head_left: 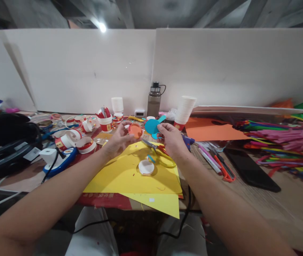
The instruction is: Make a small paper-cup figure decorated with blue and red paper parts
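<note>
My left hand (119,140) grips a small round orange piece (135,131) with a raised rim, like a cut cup bottom. My right hand (170,137) pinches a blue paper cutout (151,126), a disc with narrow tabs sticking out. The two pieces are close together but apart, above yellow paper sheets (114,177). On the yellow paper, below my right hand, lie yellow-handled scissors (166,159). A white disc (146,167), with a small blue scrap beside it, lies in front of them.
Cut cup rings (68,139) and a blue-and-white power strip (60,161) lie left. A bottle (154,99) and stacked paper cups (185,110) stand behind. Rightward are orange paper (215,129), markers (209,158), a black phone (251,170) and colourful pipe cleaners (287,140).
</note>
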Demonstrator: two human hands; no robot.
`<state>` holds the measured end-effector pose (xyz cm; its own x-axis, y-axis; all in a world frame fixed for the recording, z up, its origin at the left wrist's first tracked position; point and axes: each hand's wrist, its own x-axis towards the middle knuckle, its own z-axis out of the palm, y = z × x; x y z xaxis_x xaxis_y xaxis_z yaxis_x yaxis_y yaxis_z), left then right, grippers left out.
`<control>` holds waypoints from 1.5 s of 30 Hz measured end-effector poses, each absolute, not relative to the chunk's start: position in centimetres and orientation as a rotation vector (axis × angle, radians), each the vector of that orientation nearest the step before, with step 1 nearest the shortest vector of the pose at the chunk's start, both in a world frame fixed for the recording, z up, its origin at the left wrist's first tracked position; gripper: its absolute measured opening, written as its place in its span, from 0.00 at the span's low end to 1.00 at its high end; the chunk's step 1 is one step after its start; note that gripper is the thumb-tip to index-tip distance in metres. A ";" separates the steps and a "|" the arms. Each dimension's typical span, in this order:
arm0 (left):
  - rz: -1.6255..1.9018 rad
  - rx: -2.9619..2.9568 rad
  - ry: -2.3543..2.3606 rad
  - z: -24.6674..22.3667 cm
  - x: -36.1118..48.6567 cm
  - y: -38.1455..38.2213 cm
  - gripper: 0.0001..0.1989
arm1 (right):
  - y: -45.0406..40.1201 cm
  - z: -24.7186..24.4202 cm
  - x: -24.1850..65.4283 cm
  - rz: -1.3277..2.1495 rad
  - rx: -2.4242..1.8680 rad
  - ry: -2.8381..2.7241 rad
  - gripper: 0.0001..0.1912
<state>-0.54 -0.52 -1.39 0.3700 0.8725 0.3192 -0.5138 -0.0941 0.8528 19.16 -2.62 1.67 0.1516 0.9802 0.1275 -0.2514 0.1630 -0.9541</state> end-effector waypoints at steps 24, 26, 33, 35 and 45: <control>1.290 0.964 0.542 -1.5 -0.2 -0.4 0.12 | -3.2 0.9 17.9 0.996 -0.968 -1.292 0.14; 1.277 0.969 0.531 -1.6 0.1 -0.6 0.14 | -3.2 0.7 17.7 0.981 -0.963 -1.294 0.15; 1.249 0.999 0.480 -1.8 1.1 -1.6 0.11 | -3.1 0.4 17.9 0.904 -1.010 -1.362 0.15; 1.238 1.031 0.463 -2.0 1.2 -1.7 0.12 | -3.1 0.3 17.8 0.887 -1.008 -1.397 0.14; 1.219 1.043 0.389 -2.6 1.8 -1.8 0.14 | -3.7 0.5 17.8 0.700 -1.137 -1.440 0.07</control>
